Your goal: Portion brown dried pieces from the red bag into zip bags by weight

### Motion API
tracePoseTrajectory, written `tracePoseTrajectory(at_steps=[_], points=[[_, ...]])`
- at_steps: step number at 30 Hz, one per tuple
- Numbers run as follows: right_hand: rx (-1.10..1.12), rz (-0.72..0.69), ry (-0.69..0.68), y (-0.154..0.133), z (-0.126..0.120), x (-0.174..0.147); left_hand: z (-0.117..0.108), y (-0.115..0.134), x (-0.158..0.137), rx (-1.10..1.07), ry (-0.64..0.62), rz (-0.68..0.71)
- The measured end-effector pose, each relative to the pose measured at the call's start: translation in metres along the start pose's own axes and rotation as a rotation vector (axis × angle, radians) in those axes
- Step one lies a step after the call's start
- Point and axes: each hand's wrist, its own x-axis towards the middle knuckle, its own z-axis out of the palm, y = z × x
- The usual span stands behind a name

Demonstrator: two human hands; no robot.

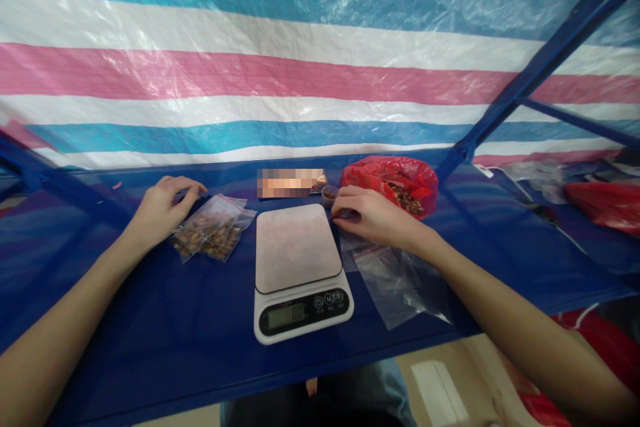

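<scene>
My left hand (165,208) rests beside flat zip bags (215,230) filled with brown, nut-like pieces. Its fingers are loosely bent and apart, with nothing in them. Over to the right, the curled fingers of my right hand (367,213) are at a small clear plastic cup (329,196) with brown bits inside. The cup seems to be in their grip, though the contact is partly hidden. Between my hands lies a white kitchen scale (297,250), its plate bare and its display reading about 0.0. Behind my right hand is an open red plastic bag (360,170) of brown pieces (405,199).
Flat clear zip bags (393,287) lie right of the scale on the blue tabletop (200,347). A partly pixelated flat item (290,184) is behind the scale. Blue metal braces (520,83) stand at the sides, before a striped tarp (280,73). Another red bag (605,203) is far right.
</scene>
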Motion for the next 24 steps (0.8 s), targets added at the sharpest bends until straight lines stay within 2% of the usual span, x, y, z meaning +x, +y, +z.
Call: tracePoseTrajectory(at_steps=[3,7,11,15,16,17,20,24], points=[[0.094,0.037,0.199,0.003,-0.005,0.002,0.001,-0.001,0.000,-0.005,-0.003,0.006],[0.171,0.154,0.484,0.013,0.005,0.007,0.003,-0.003,0.001,-0.015,0.004,0.022],[0.178,0.178,0.556,0.018,0.009,0.011,0.003,-0.005,0.001,-0.018,0.013,0.031],[0.112,0.253,0.707,0.028,-0.023,0.003,0.003,-0.006,0.000,-0.027,0.013,0.028],[0.109,0.286,0.695,0.033,-0.036,-0.002,0.003,-0.005,0.000,-0.030,0.014,0.027],[0.117,0.319,0.625,0.039,-0.048,-0.007,0.003,-0.005,0.000,-0.033,0.016,0.026],[0.206,0.413,0.265,0.060,-0.078,-0.028,0.002,-0.003,0.000,-0.037,0.012,0.020],[0.189,0.519,-0.038,0.081,-0.090,-0.048,0.002,-0.003,0.000,-0.043,0.007,0.011]])
